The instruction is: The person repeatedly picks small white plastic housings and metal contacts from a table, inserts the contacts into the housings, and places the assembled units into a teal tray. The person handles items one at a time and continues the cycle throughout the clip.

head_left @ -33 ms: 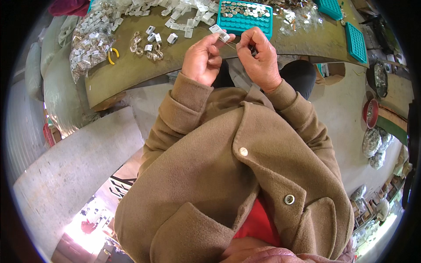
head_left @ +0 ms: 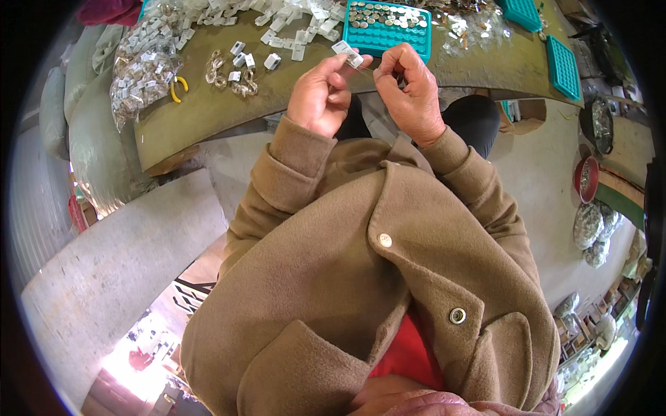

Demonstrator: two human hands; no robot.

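Note:
My left hand [head_left: 320, 97] is closed, with a small white plastic case [head_left: 345, 53] pinched between thumb and fingertips above the table's front edge. A thin wire [head_left: 368, 68] leads from this case toward my right hand [head_left: 409, 90], which stays beside it with thumb and forefinger pressed together on the wire. The wire's far end is hidden by my right fingers. Just beyond both hands, a turquoise tray [head_left: 388, 47] holds rows of round silvery discs in its far part. Several loose white cases [head_left: 272, 61] and coiled wires [head_left: 215, 68] lie to the left of my hands.
Yellow-handled pliers [head_left: 179, 90] lie by a clear bag of white cases [head_left: 142, 76] at the left. A heap of white cases [head_left: 298, 28] spreads across the back. Small clear pieces [head_left: 472, 31] and another turquoise tray [head_left: 563, 68] are at the right.

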